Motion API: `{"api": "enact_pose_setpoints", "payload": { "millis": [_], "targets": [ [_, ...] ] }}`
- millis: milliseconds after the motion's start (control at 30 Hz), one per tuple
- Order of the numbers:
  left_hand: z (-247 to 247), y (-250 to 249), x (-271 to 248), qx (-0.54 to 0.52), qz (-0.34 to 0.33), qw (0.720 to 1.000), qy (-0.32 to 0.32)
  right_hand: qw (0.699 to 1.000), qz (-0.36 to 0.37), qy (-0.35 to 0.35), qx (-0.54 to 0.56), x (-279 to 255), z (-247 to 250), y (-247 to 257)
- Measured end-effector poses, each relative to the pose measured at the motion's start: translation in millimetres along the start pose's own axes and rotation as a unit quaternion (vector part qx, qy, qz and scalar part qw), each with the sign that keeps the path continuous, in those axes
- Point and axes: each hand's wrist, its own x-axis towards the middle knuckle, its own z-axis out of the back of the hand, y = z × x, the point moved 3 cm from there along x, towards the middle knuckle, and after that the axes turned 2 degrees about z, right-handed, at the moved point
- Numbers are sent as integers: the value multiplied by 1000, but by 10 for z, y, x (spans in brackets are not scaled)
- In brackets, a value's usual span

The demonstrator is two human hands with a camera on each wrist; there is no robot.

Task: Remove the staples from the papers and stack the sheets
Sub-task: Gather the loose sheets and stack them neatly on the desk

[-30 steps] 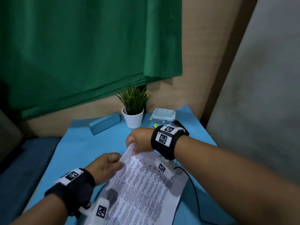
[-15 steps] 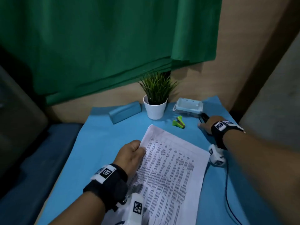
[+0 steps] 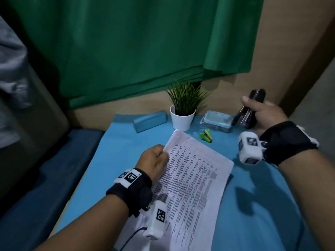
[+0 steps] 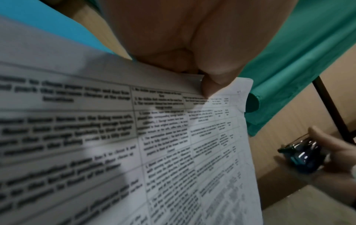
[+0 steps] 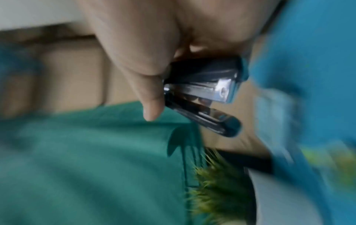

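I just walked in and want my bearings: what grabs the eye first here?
The printed papers lie slanted across the blue table, their far left edge pinched by the left hand. At the right, the right hand holds a dark stapler up above the table. Behind hangs a green curtain.

Dim room; right wrist view smeared (motion blur).

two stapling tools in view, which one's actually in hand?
The black stapler, lifted in the right hand with a curled grip. The green staple remover lies untouched on the blue table, beside the papers.
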Motion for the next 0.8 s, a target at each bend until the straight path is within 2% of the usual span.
{"api": "enact_pose_setpoints", "payload": {
  "millis": [67,100,167,233,300,333,400,467,667,800],
  "targets": [
    [26,-40,-24,13,-6,1000,-13,979,147,-37,-138,-50,-70,265],
    [41,-61,-43,18,-9,1000,-20,967,180,-39,-175,-55,-106,357],
    [54,-96,-82,28,-18,999,-29,969,200,-24,-142,-134,-251,501],
    [55,-133,-121,42,-25,998,-32,981,182,28,-55,-219,-419,524],
    [47,-165,-150,59,-35,997,-37,990,123,60,13,-282,-595,391],
    [41,-176,-158,66,-40,996,-39,993,96,54,45,-344,-687,299],
    [30,-186,-168,71,-45,996,-41,994,78,-5,74,-426,-804,115],
    [21,-196,-184,68,-54,995,-43,993,91,-56,44,-482,-882,-33],
    [42,-210,-251,97,-84,990,-56,982,158,-75,-76,-687,-1101,-207],
    [52,-219,-266,102,-89,989,-62,987,122,-48,-97,-672,-1204,-259]
  ]
}}
